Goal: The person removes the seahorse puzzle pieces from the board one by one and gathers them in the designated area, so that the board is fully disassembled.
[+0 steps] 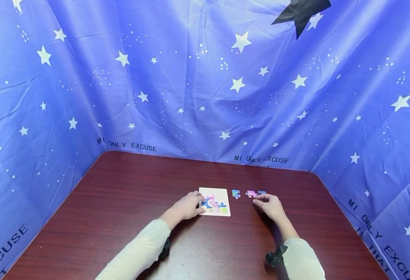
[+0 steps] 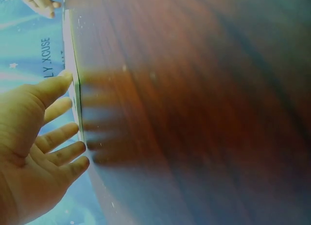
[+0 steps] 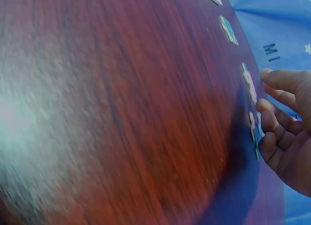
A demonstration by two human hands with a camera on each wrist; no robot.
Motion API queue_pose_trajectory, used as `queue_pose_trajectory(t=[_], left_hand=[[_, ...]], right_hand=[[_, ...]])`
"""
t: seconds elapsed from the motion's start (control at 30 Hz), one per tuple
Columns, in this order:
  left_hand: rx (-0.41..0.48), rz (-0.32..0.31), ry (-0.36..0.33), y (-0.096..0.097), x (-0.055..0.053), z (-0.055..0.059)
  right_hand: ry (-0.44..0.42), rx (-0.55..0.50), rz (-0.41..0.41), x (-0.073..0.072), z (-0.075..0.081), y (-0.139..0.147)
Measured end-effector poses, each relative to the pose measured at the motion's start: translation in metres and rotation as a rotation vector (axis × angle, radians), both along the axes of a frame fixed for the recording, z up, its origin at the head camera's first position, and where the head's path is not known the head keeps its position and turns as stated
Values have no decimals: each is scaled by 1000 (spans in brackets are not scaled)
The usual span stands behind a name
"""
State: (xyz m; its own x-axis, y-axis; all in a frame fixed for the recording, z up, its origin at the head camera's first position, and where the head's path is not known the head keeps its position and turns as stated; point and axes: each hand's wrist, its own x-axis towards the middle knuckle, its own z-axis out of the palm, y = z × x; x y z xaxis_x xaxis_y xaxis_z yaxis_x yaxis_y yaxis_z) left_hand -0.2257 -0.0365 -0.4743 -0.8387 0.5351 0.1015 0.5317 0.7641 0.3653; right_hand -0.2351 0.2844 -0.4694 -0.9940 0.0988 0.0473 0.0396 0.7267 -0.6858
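A square white-framed jigsaw board (image 1: 219, 192), partly filled with pink, blue and green pieces, lies flat on the table. My left hand (image 1: 186, 205) rests against its left edge, fingers extended and spread in the left wrist view. To the board's right, a blue puzzle piece (image 1: 235, 193) lies alone. Farther right are a pink puzzle piece (image 1: 250, 193) and another blue one (image 1: 262, 192). Just over these two hovers my right hand (image 1: 272, 208), its fingers loosely bent. In the right wrist view, thumb and index finger are apart, with the pink piece (image 3: 249, 84) below them.
The dark red wooden table (image 1: 127, 186) is bordered by blue star-printed curtains (image 1: 176, 77) at the back and both sides. Dark wrist-worn devices, one of them on the right wrist (image 1: 276, 256), sit by the white sleeves.
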Motion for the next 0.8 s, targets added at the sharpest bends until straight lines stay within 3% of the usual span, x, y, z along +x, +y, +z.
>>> queue_pose_trajectory(t=[0.17, 0.8], left_hand=[[-25, 27, -24, 2, -2, -3], [-16, 39, -52, 3, -4, 0]], right_hand=[[-5, -12, 76, -1, 0, -15], [-29, -59, 198, -4, 1, -69]])
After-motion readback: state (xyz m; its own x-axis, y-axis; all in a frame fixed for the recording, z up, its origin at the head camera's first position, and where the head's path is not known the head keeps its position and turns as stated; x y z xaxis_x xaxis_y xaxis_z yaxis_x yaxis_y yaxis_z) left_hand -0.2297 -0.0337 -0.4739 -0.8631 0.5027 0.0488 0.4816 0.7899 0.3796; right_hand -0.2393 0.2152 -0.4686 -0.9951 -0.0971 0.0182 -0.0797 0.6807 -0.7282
